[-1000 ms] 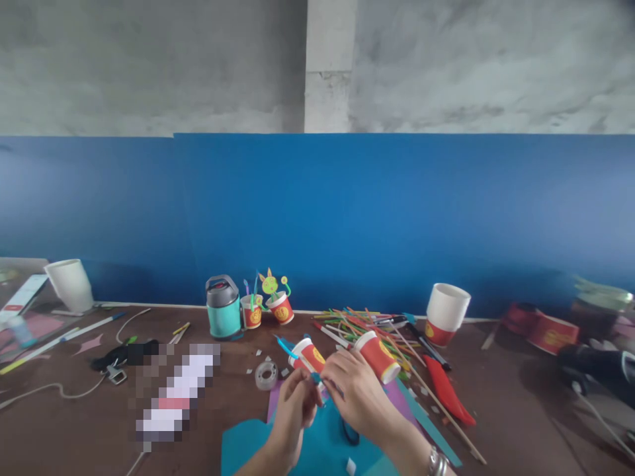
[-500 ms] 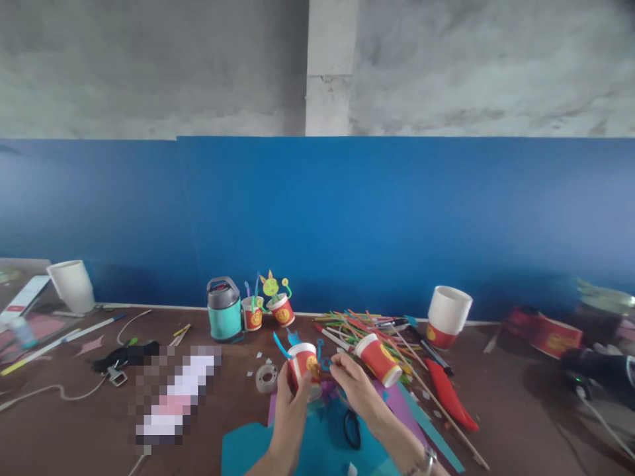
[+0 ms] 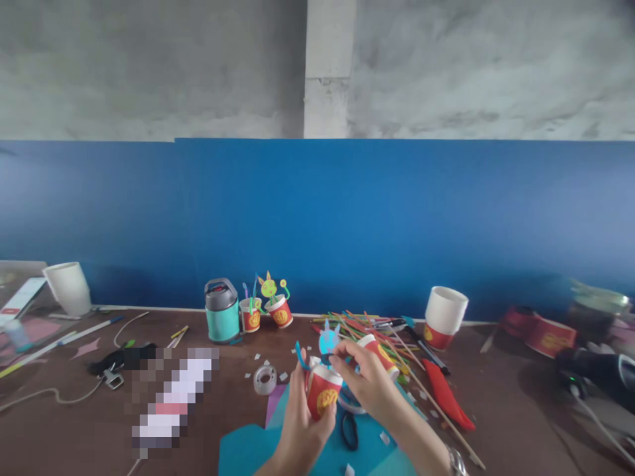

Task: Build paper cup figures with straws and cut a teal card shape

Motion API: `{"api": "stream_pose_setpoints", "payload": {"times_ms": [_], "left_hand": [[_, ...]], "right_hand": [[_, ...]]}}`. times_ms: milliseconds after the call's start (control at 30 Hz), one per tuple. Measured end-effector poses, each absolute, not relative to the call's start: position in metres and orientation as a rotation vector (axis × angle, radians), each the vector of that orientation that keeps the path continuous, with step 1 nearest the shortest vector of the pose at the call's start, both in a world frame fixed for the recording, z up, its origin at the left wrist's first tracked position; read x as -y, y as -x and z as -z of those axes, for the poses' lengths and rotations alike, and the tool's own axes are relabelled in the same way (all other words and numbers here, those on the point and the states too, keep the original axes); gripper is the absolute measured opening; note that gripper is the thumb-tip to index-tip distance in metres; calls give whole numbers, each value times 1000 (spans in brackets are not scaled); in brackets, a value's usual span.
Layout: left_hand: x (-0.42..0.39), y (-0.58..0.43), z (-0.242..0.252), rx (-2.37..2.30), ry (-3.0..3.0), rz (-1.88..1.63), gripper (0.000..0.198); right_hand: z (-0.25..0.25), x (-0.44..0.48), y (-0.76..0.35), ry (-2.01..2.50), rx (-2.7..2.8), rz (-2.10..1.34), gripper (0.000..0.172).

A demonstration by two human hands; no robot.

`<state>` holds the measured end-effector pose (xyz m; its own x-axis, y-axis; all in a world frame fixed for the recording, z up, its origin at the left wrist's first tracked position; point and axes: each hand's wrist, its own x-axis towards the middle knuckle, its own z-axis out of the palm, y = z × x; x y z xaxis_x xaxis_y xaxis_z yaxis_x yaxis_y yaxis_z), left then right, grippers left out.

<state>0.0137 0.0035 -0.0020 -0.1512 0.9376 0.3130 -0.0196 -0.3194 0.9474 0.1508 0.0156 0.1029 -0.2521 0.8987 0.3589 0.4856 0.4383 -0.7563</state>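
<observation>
My left hand (image 3: 301, 415) is wrapped round a red paper cup (image 3: 323, 395) with a white rim and a yellow emblem, tilted above blue sheets. A blue strip (image 3: 301, 356) sticks up at the cup's left side. Above the rim stands a blue animal-head cut-out (image 3: 328, 342) with two long ears. My right hand (image 3: 358, 367) is closed at its lower part, fingertips pinching it just over the cup; the exact grip is partly hidden. A second red paper cup (image 3: 378, 354) lies on its side behind my right hand. Dark scissor handles (image 3: 349, 431) rest on the blue sheet (image 3: 258, 444) below.
A tape roll (image 3: 264, 380) lies left of the cup. Behind are a teal container (image 3: 223, 319) and a decorated cup (image 3: 278, 312). Coloured sticks (image 3: 347, 324), a red piece (image 3: 448, 395) and stacked white cups (image 3: 446, 311) are to the right. A blue partition (image 3: 317, 225) bounds the back.
The held cup has moved right and lower, and tilted differently. My right hand has shifted from beside the cup to above its rim. The blue animal head now shows upright there.
</observation>
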Motion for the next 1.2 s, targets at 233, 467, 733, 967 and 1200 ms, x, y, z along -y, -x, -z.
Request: {"api": "stream_pose_setpoints", "payload": {"times_ms": [233, 467, 733, 967, 1200], "left_hand": [[-8, -14, 33, -1261, -1929, -1536, 64], [-2, -15, 18, -1327, -2262, -1442, 81], [5, -14, 1, -1251, -2189, -1316, 89], [6, -13, 1, -1265, -2140, -1220, 89], [8, -11, 2, -1208, -2190, -1207, 94]], "right_hand": [[-115, -12, -143, 1075, 2036, -488, 16], [-113, -14, -144, 1150, 1994, -373, 13], [-111, -22, -154, 1269, 1961, -541, 18], [-115, -24, -169, 1257, 2007, -648, 18], [-123, -22, -173, 1354, 2042, -575, 15]]}}
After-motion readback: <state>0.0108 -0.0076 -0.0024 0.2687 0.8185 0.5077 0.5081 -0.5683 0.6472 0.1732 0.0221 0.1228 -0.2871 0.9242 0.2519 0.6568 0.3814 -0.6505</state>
